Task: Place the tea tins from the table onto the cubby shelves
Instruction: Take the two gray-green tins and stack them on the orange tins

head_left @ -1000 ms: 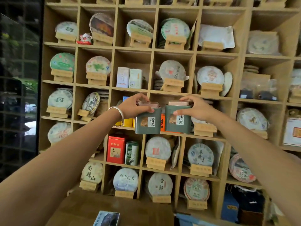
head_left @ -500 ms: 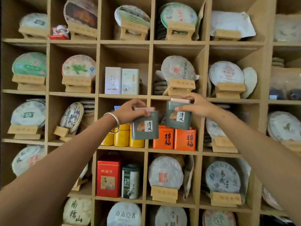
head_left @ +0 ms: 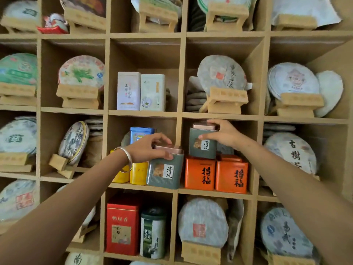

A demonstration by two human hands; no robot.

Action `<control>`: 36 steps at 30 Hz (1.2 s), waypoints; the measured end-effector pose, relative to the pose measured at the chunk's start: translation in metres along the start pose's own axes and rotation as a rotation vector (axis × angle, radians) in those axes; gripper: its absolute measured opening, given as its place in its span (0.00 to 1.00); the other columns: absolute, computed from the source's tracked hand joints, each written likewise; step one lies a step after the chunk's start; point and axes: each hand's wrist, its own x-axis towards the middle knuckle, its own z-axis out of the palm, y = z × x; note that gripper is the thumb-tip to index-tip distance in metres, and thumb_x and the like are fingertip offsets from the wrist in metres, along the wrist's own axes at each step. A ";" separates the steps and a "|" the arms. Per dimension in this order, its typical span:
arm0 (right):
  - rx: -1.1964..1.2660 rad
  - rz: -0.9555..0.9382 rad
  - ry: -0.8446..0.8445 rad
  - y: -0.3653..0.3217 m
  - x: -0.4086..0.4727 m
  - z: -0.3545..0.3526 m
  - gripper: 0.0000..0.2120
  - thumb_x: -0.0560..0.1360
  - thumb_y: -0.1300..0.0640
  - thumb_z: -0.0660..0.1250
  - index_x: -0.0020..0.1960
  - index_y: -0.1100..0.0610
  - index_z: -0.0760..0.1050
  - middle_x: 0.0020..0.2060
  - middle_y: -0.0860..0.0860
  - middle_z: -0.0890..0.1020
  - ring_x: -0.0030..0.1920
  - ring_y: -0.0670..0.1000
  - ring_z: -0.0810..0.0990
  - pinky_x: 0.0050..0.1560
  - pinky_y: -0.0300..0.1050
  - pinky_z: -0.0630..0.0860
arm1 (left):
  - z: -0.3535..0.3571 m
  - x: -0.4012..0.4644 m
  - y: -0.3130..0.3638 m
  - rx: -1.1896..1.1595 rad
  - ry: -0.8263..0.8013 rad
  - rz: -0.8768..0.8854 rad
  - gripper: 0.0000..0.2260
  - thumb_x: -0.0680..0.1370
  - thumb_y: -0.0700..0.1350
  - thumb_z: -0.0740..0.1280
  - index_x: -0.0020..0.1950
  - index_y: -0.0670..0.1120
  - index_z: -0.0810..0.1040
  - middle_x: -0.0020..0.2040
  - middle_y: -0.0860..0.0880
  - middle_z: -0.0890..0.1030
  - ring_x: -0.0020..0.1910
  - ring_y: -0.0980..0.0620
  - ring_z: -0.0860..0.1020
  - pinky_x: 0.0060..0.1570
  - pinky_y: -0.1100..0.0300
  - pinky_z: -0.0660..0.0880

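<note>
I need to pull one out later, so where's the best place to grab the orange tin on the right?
Grip the right orange tin by its flat side walls near the top, coming from the cubby's open front. Its left wall sits against the neighbouring orange tin, so ease it forward first.
</note>
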 end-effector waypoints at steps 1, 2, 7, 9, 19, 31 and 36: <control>0.003 -0.011 0.000 0.003 0.003 0.003 0.43 0.58 0.48 0.82 0.69 0.54 0.70 0.56 0.46 0.76 0.54 0.44 0.75 0.47 0.33 0.72 | 0.000 0.002 -0.003 -0.007 -0.004 -0.004 0.29 0.56 0.63 0.72 0.54 0.55 0.76 0.53 0.53 0.78 0.51 0.54 0.79 0.48 0.59 0.78; 0.007 -0.021 0.004 0.006 0.006 0.005 0.43 0.59 0.48 0.82 0.70 0.55 0.69 0.57 0.45 0.75 0.53 0.42 0.75 0.45 0.30 0.71 | 0.000 0.004 -0.005 -0.015 -0.005 -0.008 0.29 0.56 0.63 0.72 0.54 0.55 0.76 0.52 0.53 0.78 0.50 0.54 0.79 0.46 0.61 0.78; 0.026 -0.031 -0.038 0.020 0.020 0.014 0.43 0.61 0.50 0.80 0.72 0.55 0.67 0.66 0.51 0.72 0.63 0.49 0.73 0.60 0.43 0.75 | 0.005 0.013 -0.019 -0.039 -0.012 -0.008 0.26 0.57 0.61 0.73 0.53 0.56 0.77 0.51 0.52 0.80 0.49 0.54 0.80 0.46 0.61 0.79; 0.046 -0.020 -0.084 0.025 0.026 0.015 0.43 0.62 0.51 0.80 0.73 0.56 0.66 0.67 0.54 0.73 0.64 0.51 0.74 0.63 0.49 0.74 | 0.007 0.017 -0.024 -0.046 -0.002 0.000 0.26 0.58 0.61 0.73 0.53 0.56 0.77 0.52 0.50 0.80 0.50 0.51 0.80 0.50 0.58 0.79; 0.017 0.068 -0.154 0.043 0.045 0.011 0.49 0.47 0.34 0.79 0.65 0.43 0.71 0.57 0.46 0.77 0.54 0.44 0.78 0.57 0.44 0.76 | 0.010 0.029 -0.034 -0.088 -0.009 0.017 0.24 0.58 0.59 0.73 0.53 0.56 0.77 0.53 0.48 0.81 0.52 0.49 0.80 0.50 0.57 0.80; -0.045 0.057 -0.135 0.045 0.050 0.011 0.55 0.42 0.28 0.76 0.66 0.44 0.70 0.61 0.46 0.76 0.60 0.46 0.75 0.62 0.44 0.73 | 0.018 0.040 -0.037 -0.115 -0.026 0.027 0.24 0.59 0.59 0.74 0.54 0.57 0.77 0.54 0.49 0.81 0.52 0.48 0.80 0.51 0.50 0.80; -0.053 0.056 -0.146 0.043 0.048 0.009 0.59 0.42 0.28 0.76 0.69 0.47 0.67 0.65 0.49 0.74 0.62 0.48 0.74 0.64 0.46 0.72 | 0.021 0.042 -0.036 -0.119 -0.034 0.044 0.24 0.60 0.59 0.74 0.53 0.57 0.77 0.53 0.50 0.81 0.51 0.51 0.81 0.50 0.56 0.80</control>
